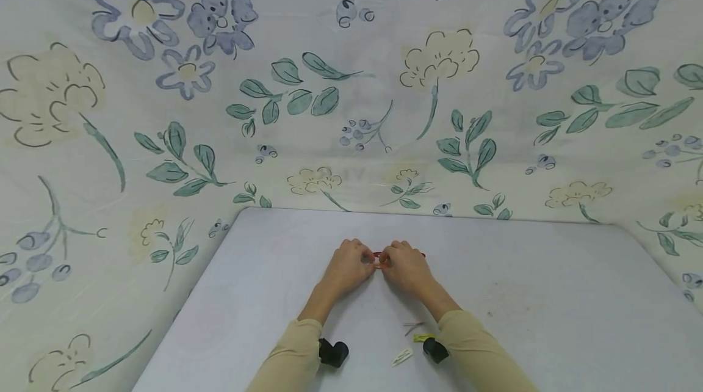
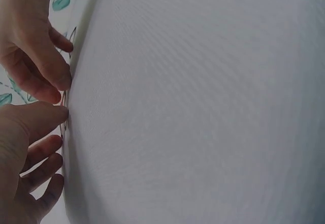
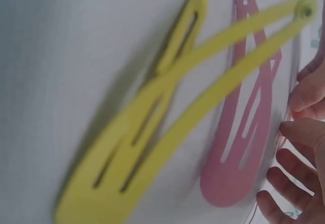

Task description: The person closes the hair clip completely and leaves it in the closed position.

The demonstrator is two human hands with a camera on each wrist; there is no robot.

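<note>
In the head view my left hand (image 1: 349, 264) and my right hand (image 1: 406, 265) meet near the middle of the table. Fingertips of both pinch a thin red hair clip (image 1: 378, 254), mostly hidden by the fingers. The left wrist view shows the left hand (image 2: 25, 158) below the right hand (image 2: 35, 41), with the clip edge-on between them. Closer to the body lie a yellow snap hair clip (image 3: 152, 102) and a pink one (image 3: 236, 178), both with their parts sprung apart. A cream hair clip (image 1: 403, 356) lies beside them.
The white table (image 1: 549, 294) carries faint brownish marks to the right. Flower-patterned cloth (image 1: 357, 105) rises behind the table and at its sides. Black wrist cameras (image 1: 333, 353) sit on the inner side of both sleeves, the right one near the yellow clip.
</note>
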